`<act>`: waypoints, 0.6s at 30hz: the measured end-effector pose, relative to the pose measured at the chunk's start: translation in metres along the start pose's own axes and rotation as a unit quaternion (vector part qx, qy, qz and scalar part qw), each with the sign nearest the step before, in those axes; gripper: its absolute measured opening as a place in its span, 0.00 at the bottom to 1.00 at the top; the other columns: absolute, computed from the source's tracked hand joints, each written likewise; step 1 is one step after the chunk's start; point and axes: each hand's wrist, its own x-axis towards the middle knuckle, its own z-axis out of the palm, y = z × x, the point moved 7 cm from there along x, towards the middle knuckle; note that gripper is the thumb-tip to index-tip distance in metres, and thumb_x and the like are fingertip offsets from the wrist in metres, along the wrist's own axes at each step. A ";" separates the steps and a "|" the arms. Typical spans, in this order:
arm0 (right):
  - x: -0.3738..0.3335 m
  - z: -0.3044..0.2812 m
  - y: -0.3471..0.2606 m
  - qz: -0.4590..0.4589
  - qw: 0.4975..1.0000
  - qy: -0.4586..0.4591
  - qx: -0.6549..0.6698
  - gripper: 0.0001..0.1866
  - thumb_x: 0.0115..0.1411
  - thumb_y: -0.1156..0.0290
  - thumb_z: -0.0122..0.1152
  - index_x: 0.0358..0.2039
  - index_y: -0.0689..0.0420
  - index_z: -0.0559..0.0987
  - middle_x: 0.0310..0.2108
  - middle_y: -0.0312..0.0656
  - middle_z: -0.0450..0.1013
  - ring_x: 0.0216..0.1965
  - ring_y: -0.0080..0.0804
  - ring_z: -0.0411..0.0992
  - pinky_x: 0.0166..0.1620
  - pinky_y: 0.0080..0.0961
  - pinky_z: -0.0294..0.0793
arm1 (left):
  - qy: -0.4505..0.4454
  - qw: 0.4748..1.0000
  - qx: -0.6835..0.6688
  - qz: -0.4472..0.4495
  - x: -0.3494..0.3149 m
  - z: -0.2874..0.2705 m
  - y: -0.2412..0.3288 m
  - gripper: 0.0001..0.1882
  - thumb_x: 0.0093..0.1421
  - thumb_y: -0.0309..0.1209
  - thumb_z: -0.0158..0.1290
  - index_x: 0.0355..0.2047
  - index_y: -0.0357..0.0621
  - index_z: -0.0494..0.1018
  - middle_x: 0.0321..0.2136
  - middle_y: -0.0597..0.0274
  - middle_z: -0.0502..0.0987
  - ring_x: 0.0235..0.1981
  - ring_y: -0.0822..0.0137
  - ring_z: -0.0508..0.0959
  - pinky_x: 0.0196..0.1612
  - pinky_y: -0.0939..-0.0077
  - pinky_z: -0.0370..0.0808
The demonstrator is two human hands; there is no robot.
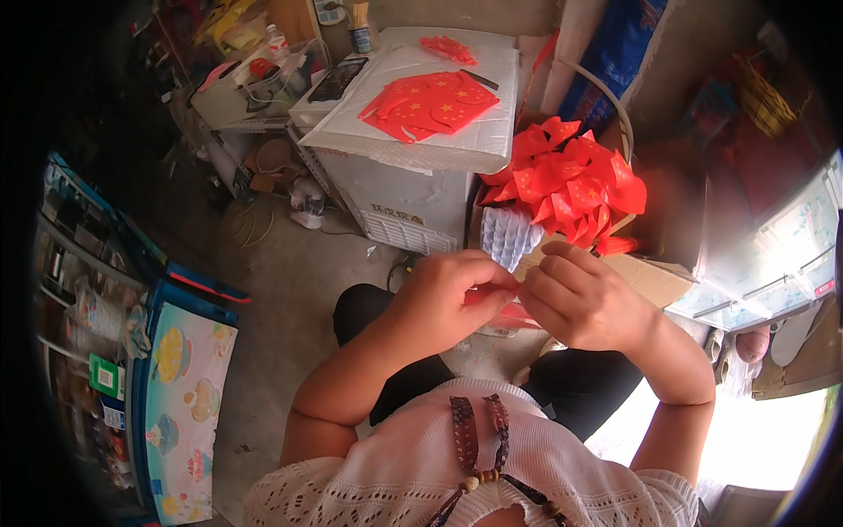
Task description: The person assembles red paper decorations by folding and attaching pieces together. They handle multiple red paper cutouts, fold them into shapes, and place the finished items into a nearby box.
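My left hand [452, 294] and my right hand [580, 299] meet above my lap, fingertips pinched together and almost touching. What the fingertips hold is too small and hidden to make out; a bit of red shows under the left fingers. Below the hands lies a pinkish-red piece [516, 316], partly covered by them. Just beyond the right hand, a big bunch of small red flags [575, 180] with yellow stars rises from a cardboard box [645, 277]. Flat red flag sheets [430, 104] are spread on the white-covered top [351, 136] ahead.
A red bundle [448, 50], a dark narrow strip [479, 80], a phone [338, 80] and a cup of sticks [361, 37] are on the surfaces ahead. A pale blue textured object [509, 237] stands by the box. Shelving with a patterned panel [184, 404] stands at left.
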 end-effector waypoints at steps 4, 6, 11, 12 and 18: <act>-0.004 0.009 0.007 0.018 0.999 0.013 0.035 0.11 0.39 0.71 0.62 0.27 0.59 0.78 0.27 0.37 0.68 0.32 0.33 0.70 0.42 0.31 0.75 | 0.017 0.997 0.071 0.030 0.000 0.003 0.002 0.05 0.53 0.20 0.60 0.31 0.35 0.78 0.27 0.55 0.79 0.27 0.59 0.81 0.30 0.71 0.76; -0.008 0.013 0.013 0.047 0.995 0.025 0.080 0.11 0.39 0.72 0.63 0.27 0.59 0.78 0.27 0.37 0.68 0.32 0.34 0.71 0.39 0.31 0.75 | 0.032 0.995 0.079 0.041 0.000 0.004 0.003 0.04 0.52 0.21 0.60 0.30 0.36 0.78 0.26 0.55 0.78 0.26 0.59 0.80 0.29 0.71 0.76; -0.019 0.024 0.036 0.204 0.932 0.049 0.297 0.07 0.47 0.80 0.64 0.29 0.61 0.79 0.27 0.40 0.71 0.31 0.35 0.73 0.35 0.30 0.75 | 0.062 0.994 0.072 0.052 -0.001 0.007 0.002 0.04 0.52 0.24 0.61 0.29 0.40 0.78 0.25 0.57 0.77 0.26 0.54 0.79 0.28 0.64 0.74; -0.022 0.027 0.042 0.261 0.893 0.046 0.365 0.06 0.49 0.81 0.63 0.30 0.62 0.79 0.27 0.40 0.72 0.31 0.35 0.74 0.35 0.30 0.75 | 0.057 0.993 0.081 0.061 -0.001 0.011 0.003 0.04 0.52 0.24 0.61 0.29 0.41 0.78 0.25 0.57 0.77 0.26 0.54 0.79 0.28 0.64 0.74; -0.028 0.010 0.051 0.354 0.786 0.080 0.500 0.01 0.59 0.82 0.59 0.31 0.65 0.78 0.29 0.39 0.75 0.32 0.27 0.73 0.37 0.24 0.72 | 0.108 0.988 0.096 0.045 0.002 0.002 -0.006 0.04 0.54 0.23 0.59 0.31 0.40 0.78 0.27 0.56 0.78 0.28 0.54 0.79 0.31 0.67 0.75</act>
